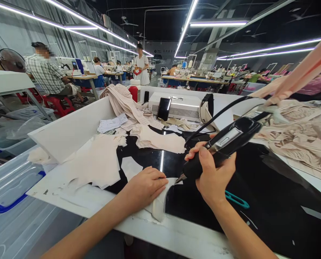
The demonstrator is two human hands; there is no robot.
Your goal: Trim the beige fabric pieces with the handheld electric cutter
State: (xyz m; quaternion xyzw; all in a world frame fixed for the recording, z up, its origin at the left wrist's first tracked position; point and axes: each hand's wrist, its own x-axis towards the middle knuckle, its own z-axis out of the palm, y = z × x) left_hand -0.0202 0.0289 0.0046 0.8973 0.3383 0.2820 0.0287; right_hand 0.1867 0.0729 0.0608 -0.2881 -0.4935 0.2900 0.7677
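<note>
My left hand point(146, 184) lies flat with its fingers stretched out, pressing a small pale fabric piece point(160, 205) against the black tabletop point(192, 205) near the front edge. In my right hand point(216, 171) is a black corded electric hand tool point(232, 138), with fingers wrapped round its body. Its pointed metal tip meets the edge of the fabric piece, just right of my left fingertips. Whether the tip has a blade pair cannot be made out. A pink cloth strip point(297, 75) runs up from the tool's rear end. Another pale scrap point(131, 167) lies beyond my left hand.
Stacked cream fabric pieces point(97, 162) lie left, more point(160, 138) behind. A phone point(164, 108) leans on a white vented box point(182, 106). A teal-handled tool point(237, 199) lies right, near a fabric heap point(300, 133). A clear bin point(20, 201) stands left; people work beyond.
</note>
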